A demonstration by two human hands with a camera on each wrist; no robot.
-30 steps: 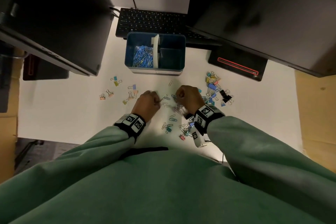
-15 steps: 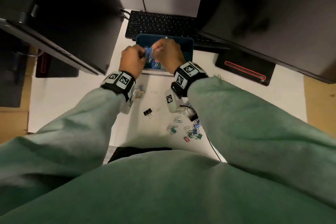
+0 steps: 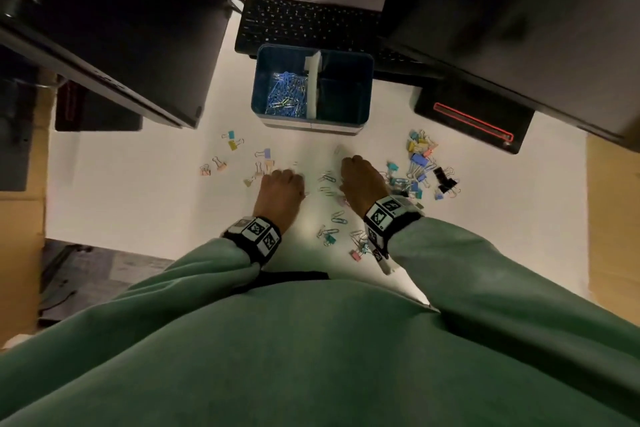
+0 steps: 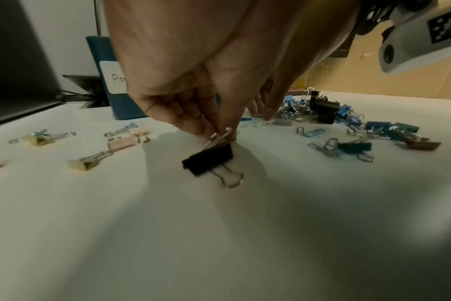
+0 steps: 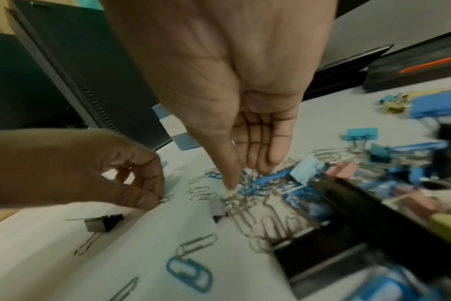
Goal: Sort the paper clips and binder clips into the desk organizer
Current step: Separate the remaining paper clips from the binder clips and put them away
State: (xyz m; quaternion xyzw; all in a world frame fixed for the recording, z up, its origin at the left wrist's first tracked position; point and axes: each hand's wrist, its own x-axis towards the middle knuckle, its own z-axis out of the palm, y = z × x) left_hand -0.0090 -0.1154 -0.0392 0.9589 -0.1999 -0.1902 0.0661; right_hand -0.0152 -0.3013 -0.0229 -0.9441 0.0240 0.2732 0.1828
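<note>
The blue desk organizer point(image 3: 313, 121) stands at the back of the white desk, with blue paper clips point(image 3: 287, 94) in its left compartment. Loose paper clips point(image 3: 327, 178) lie between my hands. My left hand point(image 3: 294, 177) has curled fingers, and thumb and forefinger pinch a small paper clip point(image 5: 166, 198) on the desk. A black binder clip point(image 4: 209, 158) lies under its palm, untouched. My right hand point(image 5: 247, 177) points straight fingers down, tips touching a tangle of paper clips. Coloured binder clips point(image 3: 420, 163) are heaped to its right. A few more binder clips point(image 3: 235, 144) lie to the left.
A black keyboard point(image 3: 304, 24) sits behind the organizer. Dark monitors overhang the left point(image 3: 114, 28) and right point(image 3: 519, 10). A black base with a red line point(image 3: 471, 118) lies at the right. The desk's front edge is just under my wrists.
Half a second ago both hands were raised over the organizer's left compartment. They have come back down to the desk, among the loose clips.
</note>
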